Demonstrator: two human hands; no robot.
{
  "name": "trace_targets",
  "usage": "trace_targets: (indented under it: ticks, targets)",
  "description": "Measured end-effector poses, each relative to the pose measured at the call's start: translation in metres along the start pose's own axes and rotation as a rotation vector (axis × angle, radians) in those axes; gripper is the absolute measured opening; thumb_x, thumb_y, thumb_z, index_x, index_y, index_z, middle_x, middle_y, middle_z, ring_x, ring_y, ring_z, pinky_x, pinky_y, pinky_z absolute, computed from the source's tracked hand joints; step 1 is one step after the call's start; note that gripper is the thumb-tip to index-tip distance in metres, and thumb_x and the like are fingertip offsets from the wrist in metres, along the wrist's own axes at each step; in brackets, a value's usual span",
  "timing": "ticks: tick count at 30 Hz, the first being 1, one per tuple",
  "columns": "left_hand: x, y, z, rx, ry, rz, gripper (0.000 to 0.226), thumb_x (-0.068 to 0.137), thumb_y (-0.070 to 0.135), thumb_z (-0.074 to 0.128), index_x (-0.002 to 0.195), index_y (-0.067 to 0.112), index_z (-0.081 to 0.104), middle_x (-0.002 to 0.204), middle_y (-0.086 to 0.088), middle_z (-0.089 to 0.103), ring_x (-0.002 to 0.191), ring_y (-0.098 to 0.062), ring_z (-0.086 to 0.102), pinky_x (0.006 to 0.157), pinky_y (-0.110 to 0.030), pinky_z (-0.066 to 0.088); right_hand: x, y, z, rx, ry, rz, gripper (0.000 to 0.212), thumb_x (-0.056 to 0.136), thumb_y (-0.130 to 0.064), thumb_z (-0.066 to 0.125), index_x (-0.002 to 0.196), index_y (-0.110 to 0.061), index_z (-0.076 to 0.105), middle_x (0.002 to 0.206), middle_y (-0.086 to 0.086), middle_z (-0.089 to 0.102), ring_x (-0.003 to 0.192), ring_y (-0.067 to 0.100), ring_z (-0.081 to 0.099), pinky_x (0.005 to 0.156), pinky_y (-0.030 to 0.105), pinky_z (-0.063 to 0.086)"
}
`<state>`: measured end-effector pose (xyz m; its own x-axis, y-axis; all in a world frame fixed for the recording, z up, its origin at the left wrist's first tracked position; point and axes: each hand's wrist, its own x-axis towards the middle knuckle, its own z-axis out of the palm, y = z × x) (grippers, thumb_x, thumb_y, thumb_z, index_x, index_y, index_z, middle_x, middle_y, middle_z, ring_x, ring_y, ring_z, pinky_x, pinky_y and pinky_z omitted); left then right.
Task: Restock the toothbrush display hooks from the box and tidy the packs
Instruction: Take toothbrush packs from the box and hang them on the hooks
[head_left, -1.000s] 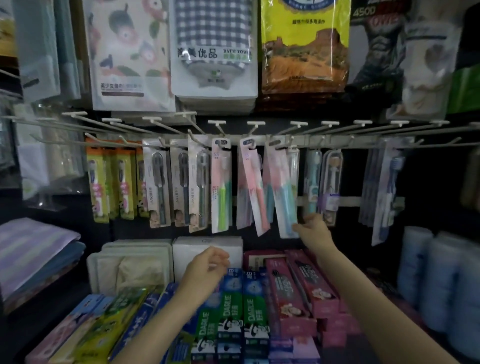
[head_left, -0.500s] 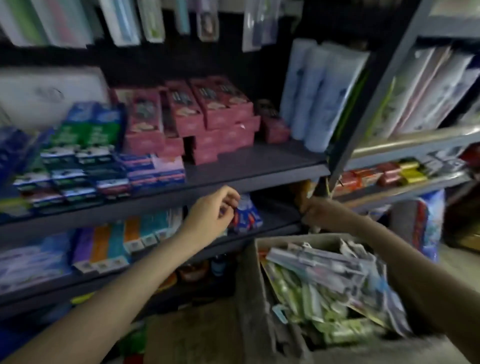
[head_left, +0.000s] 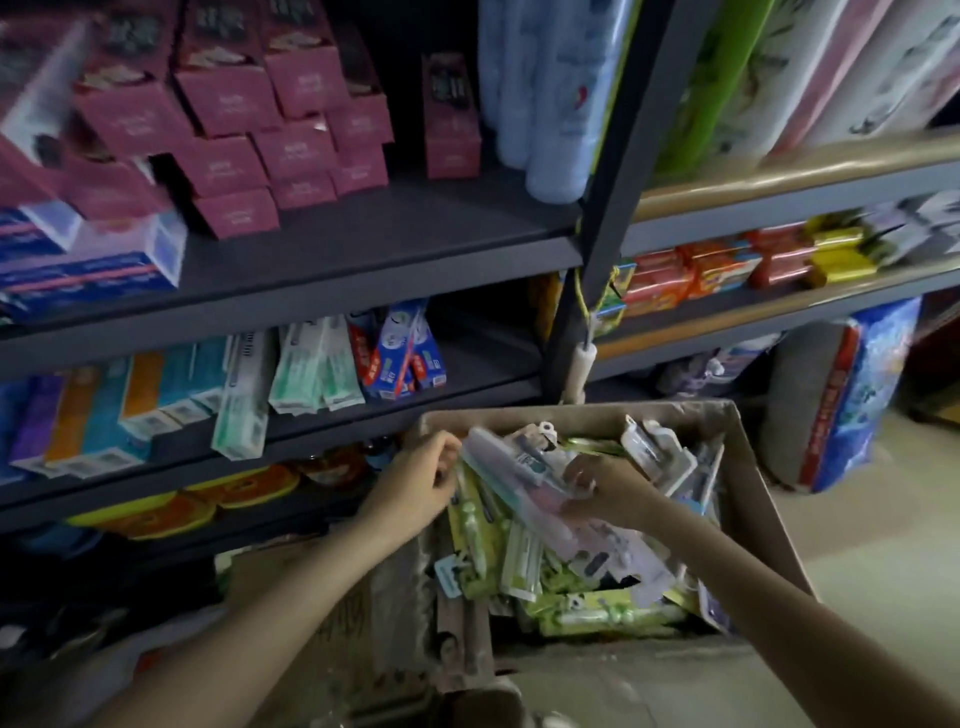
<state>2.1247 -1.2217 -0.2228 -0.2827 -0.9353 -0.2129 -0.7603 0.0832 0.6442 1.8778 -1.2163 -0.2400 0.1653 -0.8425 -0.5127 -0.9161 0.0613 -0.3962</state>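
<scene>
An open cardboard box (head_left: 748, 493) stands on the floor in front of the shelves, filled with several toothbrush packs (head_left: 524, 566), mostly green and white. My left hand (head_left: 415, 488) is at the box's left rim, its fingers pinching the upper end of a long pale pink and teal toothbrush pack (head_left: 514, 483) that lies on top. My right hand (head_left: 608, 488) grips the same pack near its middle. The display hooks are out of view.
Dark metal shelves (head_left: 363, 260) hold pink boxes (head_left: 291, 119) and toothpaste cartons (head_left: 145, 400) left of the box. An upright post (head_left: 613, 171) divides the shelf bays. A blue bag (head_left: 852, 400) leans on the floor at the right.
My view dropped from the toothbrush hooks down to the box on the floor. Both hands came down from the hooks into the box and took hold of a pink and teal pack.
</scene>
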Motion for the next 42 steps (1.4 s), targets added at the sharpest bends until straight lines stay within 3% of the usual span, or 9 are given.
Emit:
trace_targets:
  ticks: [5,9,13,17,22,28,33,36,42]
  targets:
    - [0.01,0.031,0.02,0.398,-0.048,0.347,0.05,0.091,0.032,0.055,0.138,0.025,0.04,0.142,0.008,0.039,0.133,-0.013,0.033,0.107,-0.028,0.016,-0.024,-0.003,-0.033,-0.02,0.112,-0.273,0.037,0.077,-0.015,0.072,0.113,-0.011,0.065,0.113,0.006,0.063,0.107,0.021,0.056,0.084,0.023,0.036]
    - [0.015,0.041,0.017,0.102,-0.26,0.18,0.021,0.088,0.026,0.062,0.108,0.019,0.062,0.103,0.006,0.064,0.098,-0.011,0.06,0.086,-0.03,0.047,-0.03,-0.002,-0.043,0.135,0.262,-0.314,0.031,0.073,-0.011,0.078,0.102,-0.014,0.07,0.098,-0.004,0.064,0.085,0.008,0.056,0.069,0.007,0.04]
    - [0.004,0.037,0.0,-0.166,-0.276,0.118,0.013,0.089,0.014,0.061,0.101,0.019,0.058,0.09,0.017,0.056,0.078,0.015,0.054,0.073,-0.007,0.043,-0.03,-0.005,-0.039,0.657,0.193,-0.309,0.034,0.073,0.002,0.075,0.094,-0.022,0.064,0.085,-0.01,0.06,0.076,-0.002,0.06,0.072,0.015,0.048]
    - [0.001,0.042,-0.042,-0.245,-0.14,0.102,0.023,0.088,0.012,0.061,0.111,0.008,0.059,0.093,0.008,0.059,0.08,0.007,0.056,0.071,-0.007,0.043,-0.024,-0.042,-0.062,1.113,0.23,-0.353,0.043,0.08,0.01,0.063,0.113,-0.017,0.056,0.074,0.009,0.058,0.069,0.013,0.063,0.067,0.027,0.053]
    - [0.001,0.062,-0.126,-0.198,0.208,0.227,0.017,0.089,0.014,0.06,0.096,0.03,0.057,0.096,0.003,0.062,0.084,-0.004,0.06,0.078,-0.02,0.046,-0.019,-0.127,-0.136,1.177,0.376,-0.608,0.022,0.079,0.006,0.064,0.092,-0.012,0.062,0.077,-0.003,0.067,0.076,0.009,0.062,0.076,0.024,0.051]
    - [-0.023,0.074,-0.255,0.072,0.708,0.335,0.025,0.083,-0.007,0.053,0.1,0.008,0.064,0.092,-0.001,0.056,0.082,-0.012,0.06,0.077,-0.021,0.047,-0.04,-0.249,-0.229,1.044,0.466,-0.905,0.022,0.077,-0.053,0.065,0.095,-0.042,0.064,0.083,0.003,0.056,0.082,0.03,0.058,0.079,0.042,0.045]
    - [-0.045,0.089,-0.344,0.202,0.965,0.365,0.028,0.082,-0.006,0.05,0.102,0.009,0.063,0.099,-0.003,0.058,0.088,-0.015,0.06,0.082,-0.027,0.046,-0.04,-0.339,-0.293,0.968,0.541,-0.931,0.03,0.093,-0.034,0.054,0.114,-0.013,0.05,0.084,-0.001,0.052,0.058,0.009,0.055,0.057,0.021,0.048]
    - [-0.053,0.095,-0.379,0.248,0.991,0.348,0.026,0.088,0.0,0.048,0.108,0.011,0.06,0.104,0.004,0.05,0.101,-0.012,0.053,0.088,-0.026,0.042,-0.035,-0.378,-0.314,0.985,0.538,-0.912,0.012,0.093,-0.005,0.052,0.091,-0.009,0.041,0.073,0.009,0.049,0.041,0.01,0.053,0.038,0.018,0.042]
    - [-0.053,0.072,-0.403,0.204,0.96,0.216,0.025,0.089,0.003,0.051,0.111,0.013,0.058,0.108,0.003,0.046,0.11,-0.017,0.049,0.095,-0.026,0.04,-0.01,-0.442,-0.336,0.842,0.517,-0.943,0.021,0.089,0.0,0.059,0.104,-0.004,0.045,0.09,0.015,0.055,0.045,0.009,0.061,0.046,0.021,0.052]
